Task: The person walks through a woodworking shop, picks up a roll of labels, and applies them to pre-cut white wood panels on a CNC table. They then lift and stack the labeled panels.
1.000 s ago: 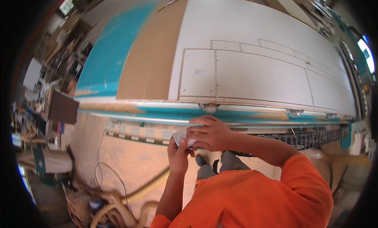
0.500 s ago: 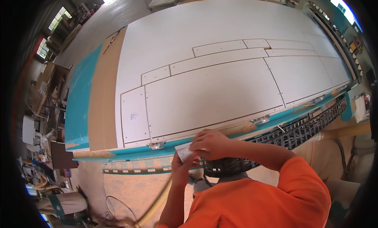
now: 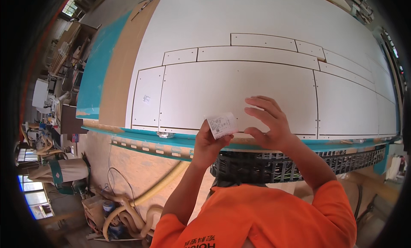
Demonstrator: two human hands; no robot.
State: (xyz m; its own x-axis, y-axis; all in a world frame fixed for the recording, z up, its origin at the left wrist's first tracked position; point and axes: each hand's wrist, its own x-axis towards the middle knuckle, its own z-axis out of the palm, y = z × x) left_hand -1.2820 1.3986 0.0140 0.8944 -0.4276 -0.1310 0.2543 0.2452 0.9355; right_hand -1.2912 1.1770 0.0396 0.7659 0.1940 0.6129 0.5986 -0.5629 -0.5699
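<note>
Between the thumb and fingers of my left hand point(image 3: 207, 144) is a small white printed label point(image 3: 223, 123), slightly curled, held over the near edge of a large white board. My right hand point(image 3: 273, 124) hovers just right of the label, fingers spread and thumb apart, holding nothing. Dark cut lines divide the board into several panels; the large middle panel point(image 3: 239, 92) lies beneath both hands. A narrower panel point(image 3: 147, 83) to its left bears another small label point(image 3: 146, 99). Small drilled holes show near the panel edges.
A brown strip point(image 3: 124, 64) and a teal surface point(image 3: 100, 77) border the board on the left. Along the near side run a teal rail and a black cable chain point(image 3: 257, 167). Hoses point(image 3: 160, 186) and a cable lie on the floor at lower left.
My right hand has come away from the label and opened to the right. My left hand has moved up and forward with the label. The view has tilted down and shifted.
</note>
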